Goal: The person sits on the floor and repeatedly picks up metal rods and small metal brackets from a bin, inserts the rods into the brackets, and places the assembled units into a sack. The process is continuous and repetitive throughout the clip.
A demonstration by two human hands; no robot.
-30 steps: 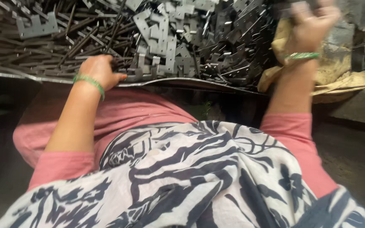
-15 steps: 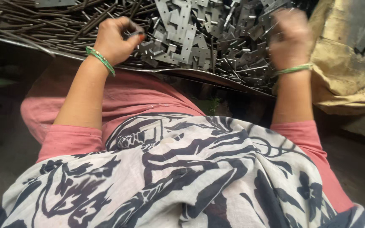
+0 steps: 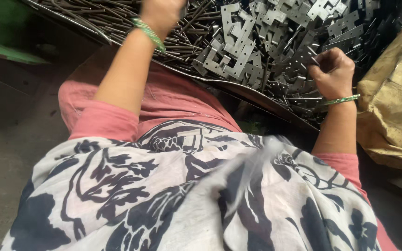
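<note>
metal tray (image 3: 257, 95) holds flat grey hinge plates (image 3: 238, 51).

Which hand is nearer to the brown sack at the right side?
Right. The right hand is in the hinge plates just beside the brown sack; the left hand is far across, over the thin metal rods.

Right hand (image 3: 333, 69), at right of frame, is curled with fingertips in the heap of flat grey perforated metal hinge plates (image 3: 252, 51). Left hand (image 3: 161, 11), at top centre and blurred, is above the thin dark metal rods (image 3: 117, 21). Both wrists carry green bangles.
</note>
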